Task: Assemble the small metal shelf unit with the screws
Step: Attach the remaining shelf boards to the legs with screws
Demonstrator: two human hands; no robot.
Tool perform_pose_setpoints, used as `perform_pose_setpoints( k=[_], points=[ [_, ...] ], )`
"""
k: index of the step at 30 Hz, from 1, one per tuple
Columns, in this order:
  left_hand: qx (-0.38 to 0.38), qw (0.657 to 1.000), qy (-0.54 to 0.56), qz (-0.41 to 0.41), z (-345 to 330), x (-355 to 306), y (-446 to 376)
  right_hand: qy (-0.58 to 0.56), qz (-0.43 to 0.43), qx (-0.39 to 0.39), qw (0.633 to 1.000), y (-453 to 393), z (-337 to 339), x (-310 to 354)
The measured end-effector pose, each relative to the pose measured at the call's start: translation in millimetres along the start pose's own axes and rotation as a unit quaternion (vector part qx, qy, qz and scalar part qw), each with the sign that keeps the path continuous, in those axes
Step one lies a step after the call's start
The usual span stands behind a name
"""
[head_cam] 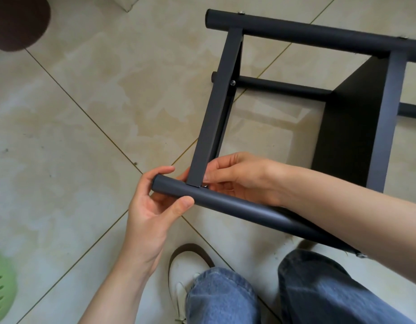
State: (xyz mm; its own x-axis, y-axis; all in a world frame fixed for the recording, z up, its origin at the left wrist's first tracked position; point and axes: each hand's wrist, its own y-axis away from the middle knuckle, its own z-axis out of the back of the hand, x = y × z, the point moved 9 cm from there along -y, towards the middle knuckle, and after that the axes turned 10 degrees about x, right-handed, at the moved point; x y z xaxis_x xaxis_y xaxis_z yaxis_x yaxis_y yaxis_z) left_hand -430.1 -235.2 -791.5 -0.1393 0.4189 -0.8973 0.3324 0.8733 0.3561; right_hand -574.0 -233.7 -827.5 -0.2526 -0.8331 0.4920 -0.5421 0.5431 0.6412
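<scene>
Shelf unit point(356, 118), dark metal, lies on its side on the tiled floor point(85, 136).
Left hand point(155, 202) grips the near tube's point(225, 204) end; right hand point(237, 176) pinches a screw point(205, 186) at the crossbar point(214, 108) joint, fingers hiding it. Green basket point(1, 288) at floor's left edge.

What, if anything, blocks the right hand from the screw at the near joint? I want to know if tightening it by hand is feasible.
Nothing visible does. The right hand fingertips are already at the screw, tucked where the flat crossbar meets the near tube. The left hand grips the tube's end, off to the side.
</scene>
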Motion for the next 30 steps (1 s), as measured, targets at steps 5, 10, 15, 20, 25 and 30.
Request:
perform_pose_setpoints(
  k=[5,10,15,20,25,30],
  points=[
    [-0.001,1.0,0.006,0.0,-0.3,0.9,0.9,0.014,-0.005,0.005,1.0,-1.2,1.6,1.3],
    [0.002,1.0,0.0,-0.002,-0.4,0.8,1.2,0.029,-0.008,0.012,0.999,-1.7,1.9,0.3],
    [0.003,1.0,-0.005,-0.004,0.0,1.6,0.6,0.045,0.009,0.016,0.999,-3.1,-1.2,2.6],
    [0.005,1.0,-0.006,-0.006,0.9,2.5,-0.1,0.033,-0.024,0.029,0.999,-3.3,1.5,-0.5],
    [0.005,1.0,0.002,-0.005,1.7,3.6,0.1,0.048,-0.038,0.033,0.998,-4.4,-0.2,-0.9],
    [0.012,1.0,-0.004,-0.008,1.1,4.6,-0.6,0.028,-0.04,0.04,0.998,-6.6,-2.1,-2.7]
  ],
)
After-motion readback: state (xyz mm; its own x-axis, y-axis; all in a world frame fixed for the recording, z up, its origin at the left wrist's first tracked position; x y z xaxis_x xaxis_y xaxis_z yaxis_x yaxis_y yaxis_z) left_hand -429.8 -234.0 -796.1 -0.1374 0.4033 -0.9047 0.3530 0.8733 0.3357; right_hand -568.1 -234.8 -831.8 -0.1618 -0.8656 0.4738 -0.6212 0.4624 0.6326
